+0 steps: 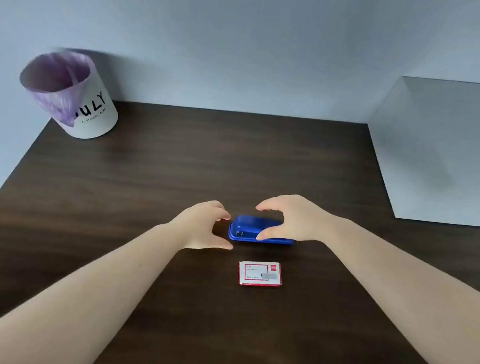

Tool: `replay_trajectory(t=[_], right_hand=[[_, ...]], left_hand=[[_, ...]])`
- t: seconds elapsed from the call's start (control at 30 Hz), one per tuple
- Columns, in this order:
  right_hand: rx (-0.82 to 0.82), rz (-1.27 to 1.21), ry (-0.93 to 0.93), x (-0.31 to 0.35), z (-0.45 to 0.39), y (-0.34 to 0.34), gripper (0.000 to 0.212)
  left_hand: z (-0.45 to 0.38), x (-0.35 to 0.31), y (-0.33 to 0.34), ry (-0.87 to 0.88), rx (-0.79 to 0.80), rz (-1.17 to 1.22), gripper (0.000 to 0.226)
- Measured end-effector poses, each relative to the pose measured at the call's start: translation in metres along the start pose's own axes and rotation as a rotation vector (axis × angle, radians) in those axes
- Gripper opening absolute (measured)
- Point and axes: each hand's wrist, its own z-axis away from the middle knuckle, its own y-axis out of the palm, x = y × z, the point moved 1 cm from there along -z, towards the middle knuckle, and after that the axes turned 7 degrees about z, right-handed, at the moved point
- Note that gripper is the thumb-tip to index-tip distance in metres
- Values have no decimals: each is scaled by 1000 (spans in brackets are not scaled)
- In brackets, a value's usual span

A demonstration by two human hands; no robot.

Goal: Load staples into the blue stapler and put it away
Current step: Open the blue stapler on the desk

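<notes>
A blue stapler (247, 229) lies closed on the dark wooden table (175, 169), lengthwise left to right. My right hand (291, 217) arches over its right half, fingers and thumb spread around the body; whether they touch it is unclear. My left hand (200, 226) is just left of the stapler's front end, fingers curved and apart, holding nothing. A small red-and-white staple box (259, 273) lies flat on the table a little nearer to me than the stapler, untouched.
A white cylindrical bin (74, 94) lined with a purple bag stands at the table's back left corner. A grey box-like surface (446, 154) borders the table on the right. A pale wall runs behind.
</notes>
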Motion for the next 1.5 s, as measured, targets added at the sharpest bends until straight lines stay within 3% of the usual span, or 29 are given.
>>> replay_trajectory(t=[0.17,0.3,0.43,0.7,0.87,0.97,1.17,1.27,1.5], right_hand=[[-67,68,-171,8,-19,17,47],[-229,94,-258,8,-33,35,25],[-337,76,-316,6,-38,47,14],[-747,-237,-277,-7,13,47,21],[-767,-355,-256,-11,40,48,21],[-744,-403,-199,-32,58,46,21],[-692,-120,16,-83,72,70,21],[-659,-150,27,-96,62,88,18],[-655,-168,19,-95,53,88,20]], left_hand=[[-13,6,13,83,-132,57,49],[-19,23,29,225,-274,132,35],[-22,32,41,307,-400,140,42],[-10,24,56,325,-541,56,34],[12,27,67,281,-581,0,48],[24,31,64,247,-528,-48,61],[30,36,67,223,-530,-2,41],[28,36,66,236,-523,24,50],[24,40,64,247,-522,68,34]])
